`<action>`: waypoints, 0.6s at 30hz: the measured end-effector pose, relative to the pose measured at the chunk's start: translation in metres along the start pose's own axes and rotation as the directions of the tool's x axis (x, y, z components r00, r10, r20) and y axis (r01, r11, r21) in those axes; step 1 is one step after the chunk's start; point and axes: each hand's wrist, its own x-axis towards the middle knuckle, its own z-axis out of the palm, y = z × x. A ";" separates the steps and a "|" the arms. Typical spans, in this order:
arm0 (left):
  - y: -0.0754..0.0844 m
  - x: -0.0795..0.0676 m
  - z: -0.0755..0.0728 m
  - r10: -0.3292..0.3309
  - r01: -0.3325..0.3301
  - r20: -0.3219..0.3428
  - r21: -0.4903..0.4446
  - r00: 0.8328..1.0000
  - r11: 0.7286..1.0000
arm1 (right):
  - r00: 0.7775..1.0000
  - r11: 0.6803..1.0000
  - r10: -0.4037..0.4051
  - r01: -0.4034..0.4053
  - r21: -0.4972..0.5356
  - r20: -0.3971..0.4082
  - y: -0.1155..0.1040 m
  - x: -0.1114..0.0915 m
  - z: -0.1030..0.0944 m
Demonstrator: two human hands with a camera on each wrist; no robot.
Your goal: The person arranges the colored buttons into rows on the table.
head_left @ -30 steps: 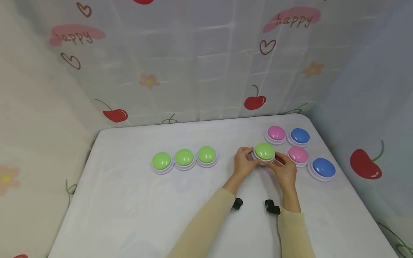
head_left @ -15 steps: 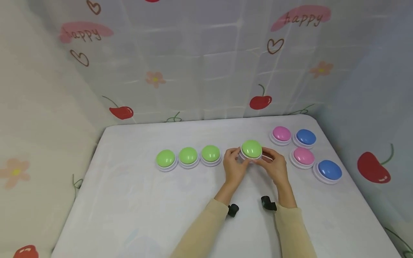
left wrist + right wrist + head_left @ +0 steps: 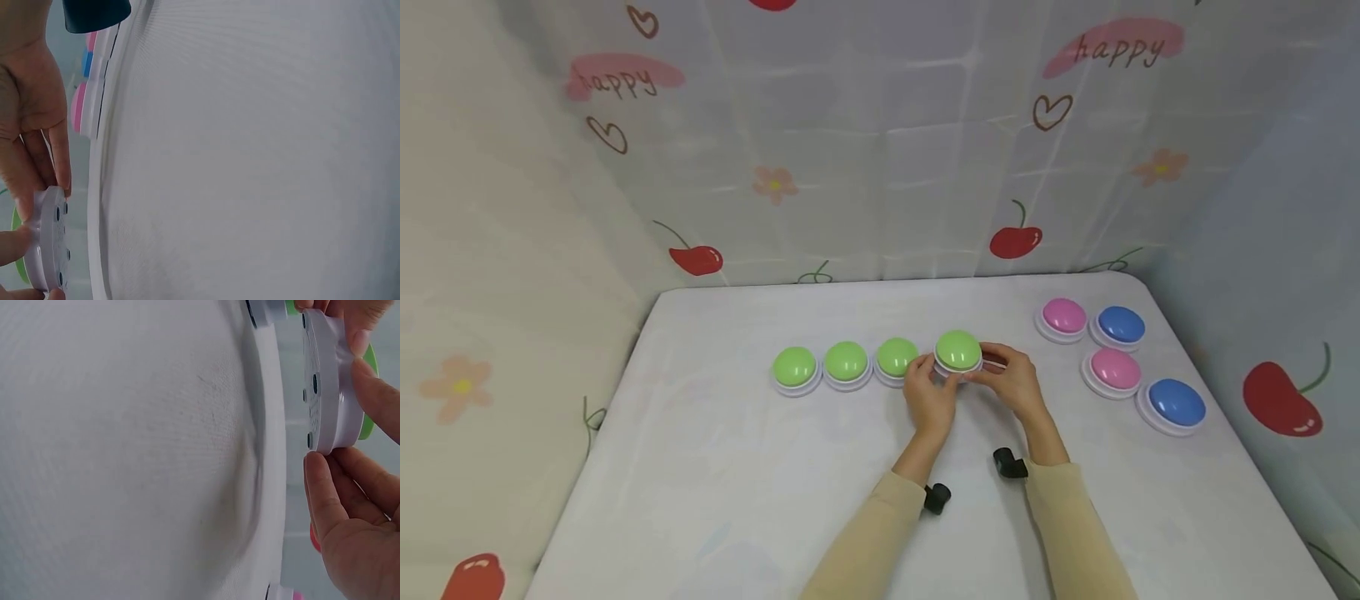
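Both hands hold a green push button [image 3: 958, 351] with a white round base, lifted off the table. My left hand [image 3: 929, 402] grips its base from the left, and my right hand [image 3: 1015, 385] from the right, thumbs at the near side. The right wrist view shows the button's white base [image 3: 332, 387] tilted, its small dark feet off the cloth. Just left of the hands is a row of three green buttons: a left one [image 3: 794, 367], a middle one [image 3: 846, 362] and a right one [image 3: 896, 356], the last partly hidden by my left fingers.
At the table's right side are two pink buttons, a back one [image 3: 1064, 316] and a front one [image 3: 1116, 369], and two blue ones, a back one [image 3: 1122, 324] and a front one [image 3: 1177, 402]. A white cloth covers the table [image 3: 760, 483]. Printed curtains [image 3: 880, 167] surround it.
Both hands have carried the green button leftward, from beside the pink and blue buttons to close by the right end of the green row. The head view has shifted slightly.
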 end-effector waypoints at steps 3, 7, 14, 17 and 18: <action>-0.002 -0.002 0.000 0.014 -0.014 -0.020 0.036 1.000 0.999 | 1.000 1.000 0.004 -0.004 -0.020 0.005 0.001 0.002 0.002; -0.002 -0.005 0.000 0.026 -0.024 -0.029 0.073 0.999 0.997 | 0.999 0.998 0.032 -0.032 -0.047 0.006 0.003 0.004 0.003; -0.002 -0.006 -0.002 0.020 -0.020 0.004 0.126 1.000 0.992 | 0.999 0.996 0.039 -0.037 -0.082 0.022 0.007 0.008 0.005; -0.004 -0.006 -0.002 0.005 -0.007 0.013 0.133 1.000 0.991 | 0.999 0.995 0.029 -0.026 -0.093 0.031 0.010 0.011 0.005; -0.004 -0.006 -0.003 0.004 -0.005 0.013 0.133 1.000 0.991 | 0.999 0.995 0.025 -0.022 -0.094 0.035 0.010 0.012 0.005</action>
